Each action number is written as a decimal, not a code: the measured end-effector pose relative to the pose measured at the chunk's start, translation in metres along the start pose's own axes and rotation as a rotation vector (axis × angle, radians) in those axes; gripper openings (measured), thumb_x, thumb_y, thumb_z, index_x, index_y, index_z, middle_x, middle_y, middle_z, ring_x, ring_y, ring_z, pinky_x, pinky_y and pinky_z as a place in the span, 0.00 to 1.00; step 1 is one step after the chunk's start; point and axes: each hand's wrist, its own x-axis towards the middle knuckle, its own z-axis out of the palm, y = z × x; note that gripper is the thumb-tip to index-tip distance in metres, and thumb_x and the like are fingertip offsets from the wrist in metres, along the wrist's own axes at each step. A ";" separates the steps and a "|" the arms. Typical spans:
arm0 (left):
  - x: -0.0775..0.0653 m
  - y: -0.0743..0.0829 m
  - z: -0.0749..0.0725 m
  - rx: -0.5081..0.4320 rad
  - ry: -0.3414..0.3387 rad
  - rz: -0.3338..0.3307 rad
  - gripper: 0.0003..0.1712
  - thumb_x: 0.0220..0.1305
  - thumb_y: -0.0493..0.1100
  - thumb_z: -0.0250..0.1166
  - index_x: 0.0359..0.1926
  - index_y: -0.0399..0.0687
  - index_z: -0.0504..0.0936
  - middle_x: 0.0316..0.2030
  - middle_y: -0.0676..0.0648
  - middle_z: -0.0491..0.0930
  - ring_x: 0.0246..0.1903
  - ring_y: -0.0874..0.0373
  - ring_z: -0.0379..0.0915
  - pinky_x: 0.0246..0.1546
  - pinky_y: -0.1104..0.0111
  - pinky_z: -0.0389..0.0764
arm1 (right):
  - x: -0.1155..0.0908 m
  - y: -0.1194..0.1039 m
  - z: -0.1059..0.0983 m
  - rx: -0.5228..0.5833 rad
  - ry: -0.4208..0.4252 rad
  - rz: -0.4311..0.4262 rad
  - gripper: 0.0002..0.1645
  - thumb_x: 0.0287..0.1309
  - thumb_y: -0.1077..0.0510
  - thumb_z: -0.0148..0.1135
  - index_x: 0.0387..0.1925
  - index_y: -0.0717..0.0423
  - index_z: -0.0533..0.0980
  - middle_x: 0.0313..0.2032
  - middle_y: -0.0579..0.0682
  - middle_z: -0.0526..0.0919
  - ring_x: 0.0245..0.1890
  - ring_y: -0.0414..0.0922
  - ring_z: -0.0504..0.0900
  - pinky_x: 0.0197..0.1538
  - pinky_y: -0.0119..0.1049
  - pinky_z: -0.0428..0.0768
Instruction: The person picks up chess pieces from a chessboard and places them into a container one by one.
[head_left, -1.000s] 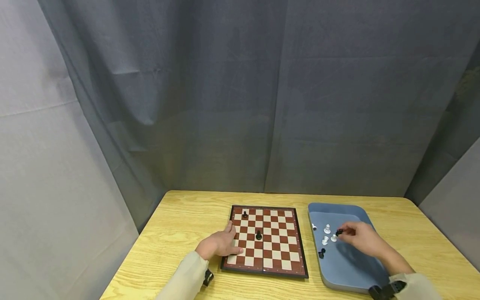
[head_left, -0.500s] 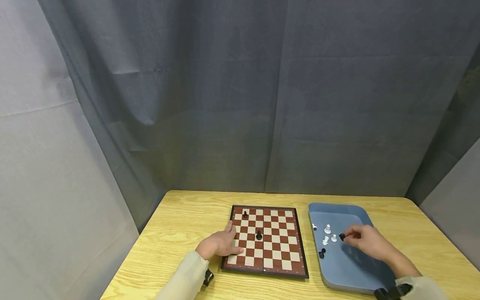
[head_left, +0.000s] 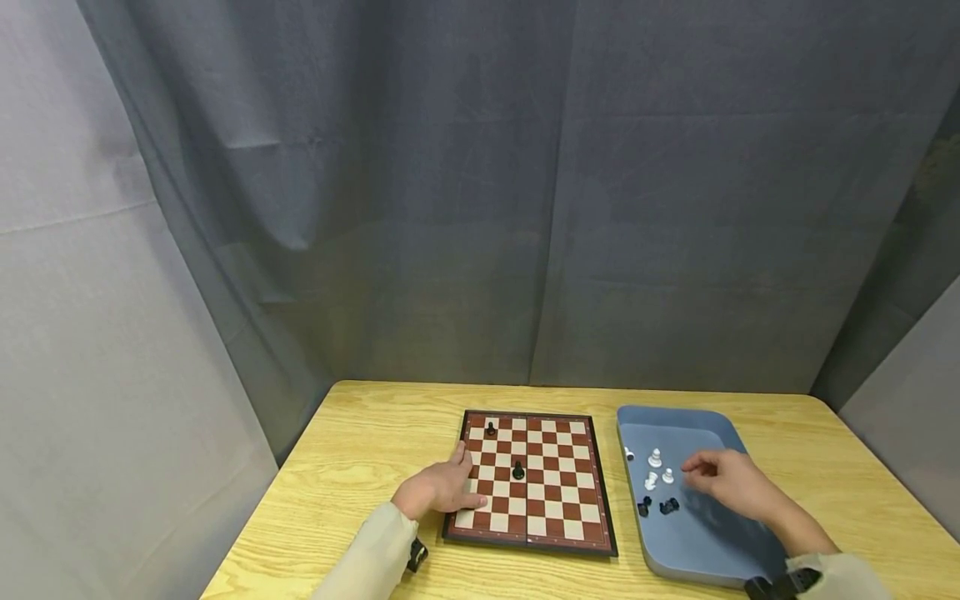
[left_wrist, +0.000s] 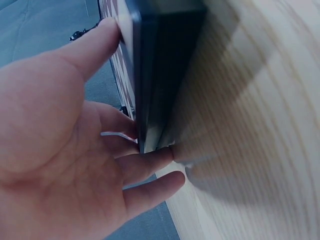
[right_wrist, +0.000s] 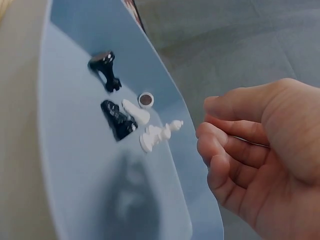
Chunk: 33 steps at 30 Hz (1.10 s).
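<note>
My left hand rests on the left edge of a chessboard. In the left wrist view its thumb lies on the board's face, the other fingers along the side. Two black chess pieces stand on the board, one pawn-like and one near the middle. My right hand hovers over a blue tray, fingers bent and holding nothing. Left of it in the tray lie one black piece and another black piece. White pieces are just beyond them.
A white piece lies on its side by the tray's left wall, its round base showing in the right wrist view. The tray stands right of the board on a wooden table. Grey curtains hang behind the table.
My right hand has moved slightly right and let go of the black piece that it pinched. That piece now lies in the tray beside the other black one. My left hand stays put.
</note>
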 end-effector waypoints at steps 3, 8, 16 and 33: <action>0.000 0.000 0.000 0.005 -0.001 0.004 0.51 0.63 0.65 0.56 0.73 0.36 0.49 0.73 0.38 0.39 0.28 0.56 0.75 0.29 0.66 0.72 | 0.002 -0.008 0.002 -0.005 0.009 -0.008 0.09 0.56 0.61 0.64 0.38 0.61 0.81 0.30 0.45 0.80 0.31 0.42 0.76 0.31 0.36 0.75; -0.001 0.001 -0.002 0.018 -0.007 0.004 0.51 0.63 0.65 0.56 0.73 0.36 0.49 0.73 0.38 0.39 0.31 0.55 0.76 0.31 0.65 0.73 | 0.006 -0.027 0.008 0.045 0.002 -0.039 0.09 0.57 0.60 0.64 0.39 0.61 0.81 0.31 0.47 0.82 0.31 0.42 0.78 0.31 0.36 0.76; 0.000 0.002 -0.002 0.017 0.001 0.001 0.52 0.63 0.66 0.56 0.72 0.36 0.49 0.73 0.39 0.40 0.32 0.55 0.77 0.32 0.66 0.73 | 0.018 -0.053 0.024 0.117 -0.031 -0.082 0.11 0.59 0.58 0.63 0.41 0.60 0.79 0.32 0.48 0.81 0.32 0.46 0.79 0.32 0.38 0.76; 0.000 0.002 -0.001 0.015 0.005 0.011 0.51 0.63 0.65 0.56 0.73 0.35 0.48 0.73 0.38 0.39 0.37 0.53 0.77 0.34 0.66 0.74 | 0.038 -0.099 0.069 0.178 -0.116 -0.241 0.10 0.60 0.61 0.62 0.41 0.62 0.79 0.31 0.45 0.79 0.31 0.42 0.77 0.31 0.35 0.76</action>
